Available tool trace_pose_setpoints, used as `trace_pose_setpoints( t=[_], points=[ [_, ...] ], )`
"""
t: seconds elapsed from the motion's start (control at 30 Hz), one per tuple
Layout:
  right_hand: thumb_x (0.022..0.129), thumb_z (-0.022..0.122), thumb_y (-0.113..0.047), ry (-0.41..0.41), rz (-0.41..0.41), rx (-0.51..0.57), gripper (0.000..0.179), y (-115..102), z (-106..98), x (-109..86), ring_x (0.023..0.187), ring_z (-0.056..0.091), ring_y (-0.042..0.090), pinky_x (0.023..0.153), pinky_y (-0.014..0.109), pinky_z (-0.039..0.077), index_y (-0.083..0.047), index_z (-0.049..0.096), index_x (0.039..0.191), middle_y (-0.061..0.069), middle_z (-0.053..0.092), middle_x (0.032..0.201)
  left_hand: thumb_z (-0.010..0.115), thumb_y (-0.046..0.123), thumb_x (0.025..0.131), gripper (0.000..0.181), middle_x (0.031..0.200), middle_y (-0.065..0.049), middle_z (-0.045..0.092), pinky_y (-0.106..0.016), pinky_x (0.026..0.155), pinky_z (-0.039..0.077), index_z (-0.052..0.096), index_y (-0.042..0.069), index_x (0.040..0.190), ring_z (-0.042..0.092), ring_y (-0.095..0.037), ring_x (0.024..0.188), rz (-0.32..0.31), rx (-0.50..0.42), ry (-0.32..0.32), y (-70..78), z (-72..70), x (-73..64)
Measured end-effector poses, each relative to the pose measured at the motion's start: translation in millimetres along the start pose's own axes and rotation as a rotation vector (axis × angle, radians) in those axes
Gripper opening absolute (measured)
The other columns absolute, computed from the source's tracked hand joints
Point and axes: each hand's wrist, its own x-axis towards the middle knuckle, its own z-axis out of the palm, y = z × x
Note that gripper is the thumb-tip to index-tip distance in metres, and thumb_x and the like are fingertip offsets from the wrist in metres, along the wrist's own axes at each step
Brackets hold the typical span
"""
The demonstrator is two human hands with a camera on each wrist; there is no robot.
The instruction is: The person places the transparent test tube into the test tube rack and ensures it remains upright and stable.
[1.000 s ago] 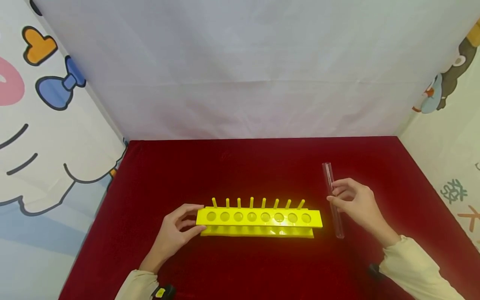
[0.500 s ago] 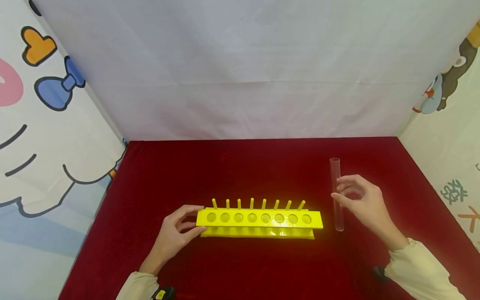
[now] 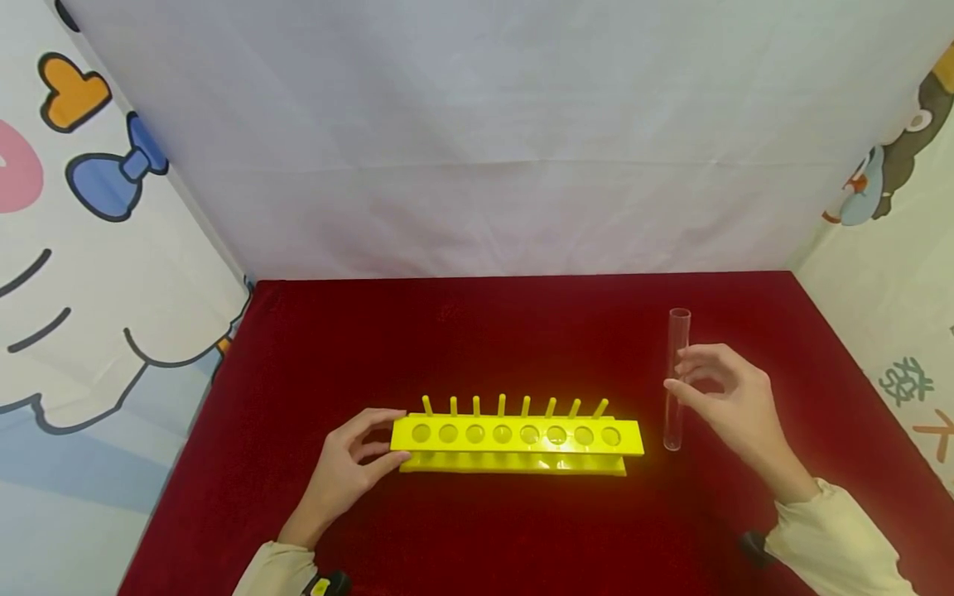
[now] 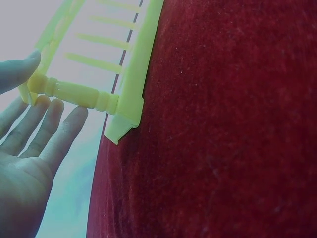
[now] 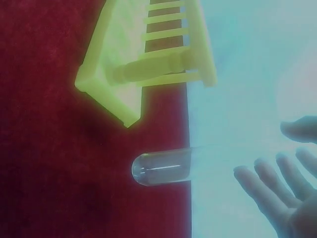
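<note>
A yellow test tube rack [image 3: 516, 439] with a row of round holes and upright pegs stands on the red cloth. My left hand [image 3: 354, 463] pinches its left end between thumb and fingers; the left wrist view shows the thumb on the upper plate [image 4: 34, 82], beside the end post. To the right of the rack, my right hand [image 3: 730, 397] pinches a clear glass test tube [image 3: 676, 331] by its middle. The tube is nearly upright, open mouth up. In the right wrist view its rounded bottom [image 5: 158, 168] points toward the cloth, beside the rack's end.
Red cloth [image 3: 477, 331] covers the table. A pale curtain [image 3: 477, 141] hangs behind it. Cartoon-printed sheets [image 3: 127, 273] flank the table on both sides. A dark wrist strap [image 3: 756, 546] shows under the right sleeve.
My right hand has shifted slightly right and away from me with the test tube, which has turned from leaning left to nearly upright. The left hand and rack have stayed in place.
</note>
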Motion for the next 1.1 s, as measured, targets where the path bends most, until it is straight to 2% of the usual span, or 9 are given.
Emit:
trace_pose_setpoints(
  t=[0.33,0.7,1.1],
  points=[
    [0.077,0.076,0.000,0.034,-0.006,0.037,0.040,-3,0,-4.1,0.082,0.061,0.004,0.072,0.011,0.050,-0.004,0.061,0.114,0.004,0.064,0.095,0.076,0.006,0.080,0.049,0.122,-0.011,0.057,-0.031,0.079,0.055,0.056,-0.003,0.124,0.055,-0.017,0.108,-0.003,0.004,0.004,-0.4,-0.1,0.0],
    [0.078,0.075,0.002,0.060,-0.016,0.125,0.037,-10,-3,-8.1,0.083,0.064,0.007,0.071,0.015,0.053,0.001,0.059,0.111,0.009,0.066,0.094,0.074,0.003,0.080,0.049,0.124,-0.015,0.055,-0.031,0.079,0.056,0.055,-0.001,0.125,0.055,-0.017,0.108,0.007,0.000,0.013,1.5,1.2,-0.9],
    [0.076,0.071,0.013,0.077,-0.058,0.221,0.039,-21,-8,-9.7,0.086,0.064,0.012,0.073,0.019,0.054,0.007,0.057,0.112,0.007,0.064,0.095,0.075,0.006,0.080,0.048,0.123,-0.014,0.056,-0.029,0.080,0.055,0.056,-0.002,0.124,0.055,-0.016,0.107,0.002,0.009,0.011,-2.2,0.2,-0.8]
  ],
)
